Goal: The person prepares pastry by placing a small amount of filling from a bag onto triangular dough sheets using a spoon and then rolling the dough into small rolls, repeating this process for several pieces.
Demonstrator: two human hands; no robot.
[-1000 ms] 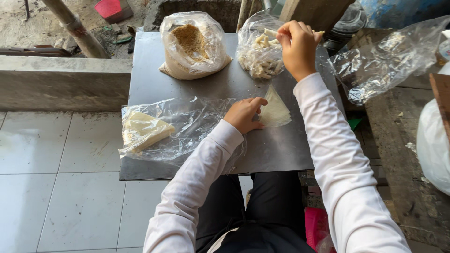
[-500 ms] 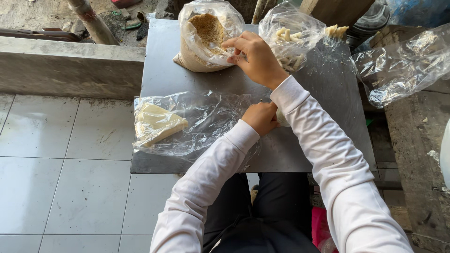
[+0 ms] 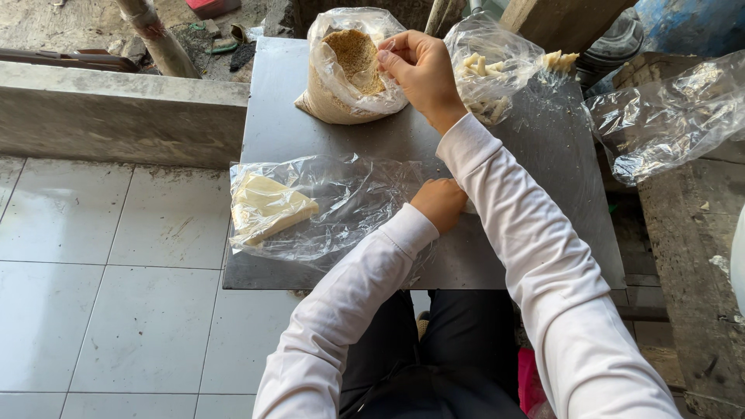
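Right hand (image 3: 419,70): fingers (image 3: 392,56) pinched together at the mouth of the clear bag of brown crumbs (image 3: 349,74), whatever is pinched too small to tell. Left hand (image 3: 440,203): curled loosely, pressing down on the dark grey table (image 3: 310,132), anything under it hidden (the right sleeve crosses just beside). At its left, a flat clear bag of pale sheets (image 3: 268,208). Further back, a bag of pale sticks (image 3: 489,70). Beyond the table, white floor tiles (image 3: 101,310), a concrete ledge (image 3: 116,109), crumpled plastic (image 3: 667,116) to the right.
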